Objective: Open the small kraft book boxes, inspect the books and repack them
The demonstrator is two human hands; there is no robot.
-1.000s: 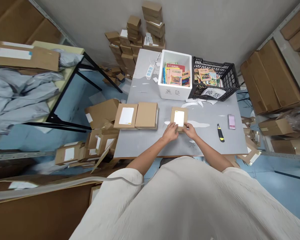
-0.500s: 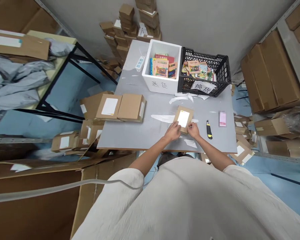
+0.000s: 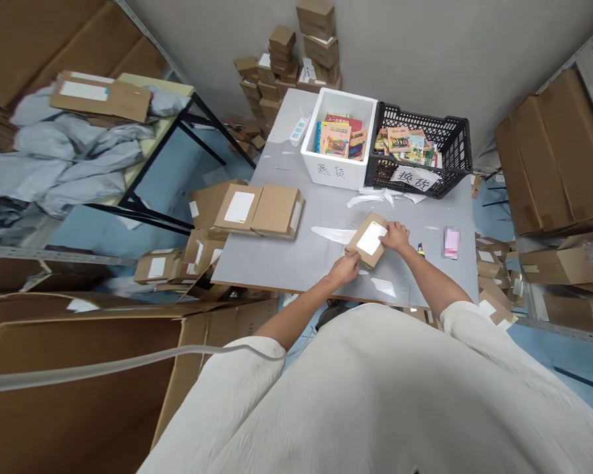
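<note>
A small cardboard box [image 3: 358, 241] with a white label on top sits tilted clockwise near the front of the grey table [image 3: 271, 263]. My left hand [image 3: 346, 267] grips its near left corner with closed fingers. On the opposite side, my right hand [image 3: 396, 236] holds the box's right edge, thumb over the label's border. A utility knife [image 3: 421, 250] with black and yellow parts lies to the right, mostly hidden behind my right forearm. Scraps of white paper [image 3: 384, 286] lie around the box.
At the back stand a white foam box [image 3: 333, 172] and a black plastic crate [image 3: 457, 155], both holding books. Two cardboard boxes [image 3: 277, 207] lie at the table's left. A pink item [image 3: 451, 243] is at the right. A large open carton [image 3: 79, 421] stands at my left.
The small box has turned clockwise. My right hand has moved up to its right edge, and my left hand down to its near left corner. The camera view has shifted left.
</note>
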